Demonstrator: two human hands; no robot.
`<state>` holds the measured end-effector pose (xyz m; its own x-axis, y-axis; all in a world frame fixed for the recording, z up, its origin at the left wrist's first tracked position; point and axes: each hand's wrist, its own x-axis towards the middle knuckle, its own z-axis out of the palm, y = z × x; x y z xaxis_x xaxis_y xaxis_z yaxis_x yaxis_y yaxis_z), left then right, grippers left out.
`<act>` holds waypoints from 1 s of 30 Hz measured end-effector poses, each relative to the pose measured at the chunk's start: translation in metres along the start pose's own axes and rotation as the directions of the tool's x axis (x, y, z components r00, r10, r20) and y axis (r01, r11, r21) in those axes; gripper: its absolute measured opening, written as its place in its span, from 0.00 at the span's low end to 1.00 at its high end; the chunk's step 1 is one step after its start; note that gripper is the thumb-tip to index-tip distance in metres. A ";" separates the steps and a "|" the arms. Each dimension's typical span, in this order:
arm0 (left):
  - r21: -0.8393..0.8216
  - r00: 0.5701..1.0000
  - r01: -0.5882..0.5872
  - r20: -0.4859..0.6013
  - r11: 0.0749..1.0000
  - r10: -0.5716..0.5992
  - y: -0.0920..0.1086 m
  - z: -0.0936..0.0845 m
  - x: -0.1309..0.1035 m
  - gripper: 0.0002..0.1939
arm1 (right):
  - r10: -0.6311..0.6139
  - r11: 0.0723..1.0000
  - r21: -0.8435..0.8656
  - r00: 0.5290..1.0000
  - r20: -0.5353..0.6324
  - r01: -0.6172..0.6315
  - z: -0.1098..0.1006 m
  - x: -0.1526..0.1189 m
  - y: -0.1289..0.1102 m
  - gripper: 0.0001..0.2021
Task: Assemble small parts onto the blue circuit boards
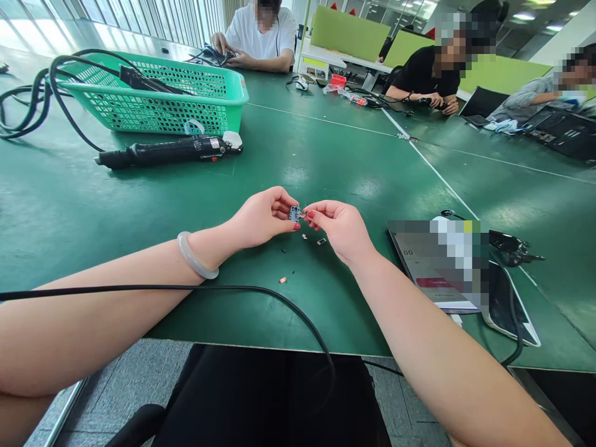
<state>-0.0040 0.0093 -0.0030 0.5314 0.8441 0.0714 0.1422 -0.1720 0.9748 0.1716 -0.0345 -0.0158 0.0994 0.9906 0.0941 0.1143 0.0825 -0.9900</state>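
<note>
Between the thumb and fingers of my left hand (267, 216) is a small blue-grey housing (294, 213) with fine details inside. My right hand (338, 226) pinches at its right side, where a tiny coppery piece (302, 215) shows at the fingertips; its kind is too small to make out. On the table below the hands lie a small white piece (304, 236), a dark-framed rectangular piece (321, 241), tiny black bits (284, 251) and an orange-copper piece (282, 280).
A black electric screwdriver (167, 152) lies before a green basket (158, 93) holding cables. At right are a tablet-like screen (433, 273) and a dark pad (507, 304). A black cable (261, 289) crosses in front of my left forearm. Several people sit across the green table (326, 155).
</note>
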 end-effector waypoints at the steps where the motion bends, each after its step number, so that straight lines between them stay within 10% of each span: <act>1: 0.016 1.000 -0.020 -0.006 1.000 0.020 0.000 0.000 0.000 0.18 | 0.025 0.999 0.030 1.000 -0.004 -0.025 0.001 0.000 0.000 0.09; 15: 0.139 0.992 -0.111 -0.044 0.984 0.118 0.001 0.002 -0.006 0.17 | 0.241 0.951 0.216 0.968 -0.065 -0.222 0.013 -0.006 -0.003 0.16; 30: 0.137 0.990 -0.122 -0.058 0.983 0.131 0.006 0.003 -0.008 0.16 | -0.189 0.906 -0.405 0.973 -0.133 0.120 0.011 -0.013 -0.012 0.14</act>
<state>-0.0050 0.0000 0.0014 0.4957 0.8426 0.2106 0.1896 -0.3416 0.9205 0.1575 -0.0472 -0.0059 0.2067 0.9337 0.2923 0.5160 0.1498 -0.8434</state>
